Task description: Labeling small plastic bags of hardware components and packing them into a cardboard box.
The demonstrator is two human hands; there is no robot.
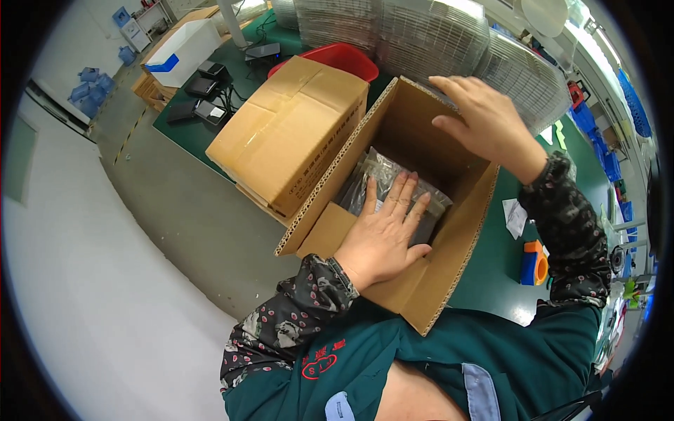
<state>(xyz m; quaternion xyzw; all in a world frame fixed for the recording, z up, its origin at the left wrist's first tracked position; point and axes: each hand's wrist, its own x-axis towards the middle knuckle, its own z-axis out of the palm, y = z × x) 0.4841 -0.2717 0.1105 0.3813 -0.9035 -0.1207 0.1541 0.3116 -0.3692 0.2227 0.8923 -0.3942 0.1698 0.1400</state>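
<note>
An open cardboard box [460,242] stands in front of me on the green table, its top uncovered. Inside lie clear plastic bags [382,170] with something dark in them, too covered to name. My left hand [387,235] reaches into the box with its fingers spread flat over the bags. Above the far right wall of the box is my right hand [484,119], fingers stretched out and thumb apart, holding nothing. Whether it touches the cardboard rim I cannot tell.
A closed, taped carton [291,126] stands close on the left, with a red basin [337,57] behind it. Stacked clear plastic trays [435,38] line the back. Black devices with cables [205,98] lie far left. To the right are a tape dispenser [534,264] and white papers [514,217].
</note>
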